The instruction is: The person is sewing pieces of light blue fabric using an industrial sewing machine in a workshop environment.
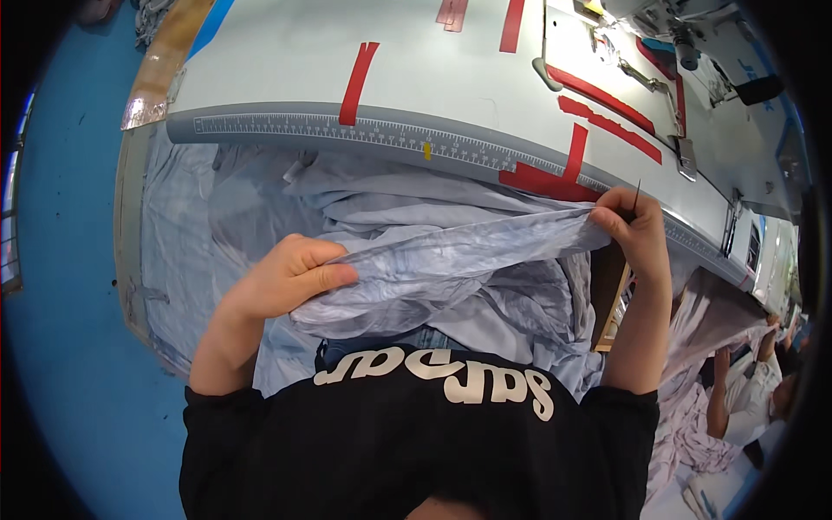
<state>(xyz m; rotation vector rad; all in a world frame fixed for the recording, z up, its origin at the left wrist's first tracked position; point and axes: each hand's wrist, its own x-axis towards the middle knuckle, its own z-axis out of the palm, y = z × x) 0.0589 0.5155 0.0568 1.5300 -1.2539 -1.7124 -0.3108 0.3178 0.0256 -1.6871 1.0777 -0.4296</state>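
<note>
A pale blue-grey fabric (468, 247) with a faint mottled pattern is stretched between my two hands in front of my body. My left hand (290, 276) is closed on its left part, thumb on top. At the other end, my right hand (637, 227) pinches the fabric's edge between thumb and fingers, close to the table's front edge. A thin dark pointed piece (639, 192) sticks up from my right hand; what it belongs to is hidden. More of the same cloth (260, 195) lies bunched below and behind the stretched part.
A white sewing table (286, 52) with a grey ruler strip (286, 123) along its front edge runs across. Red tape (357, 82) marks it. A sewing machine (693, 39) stands at the far right. Beyond my right arm, another person (754, 381) handles pinkish cloth (702, 433).
</note>
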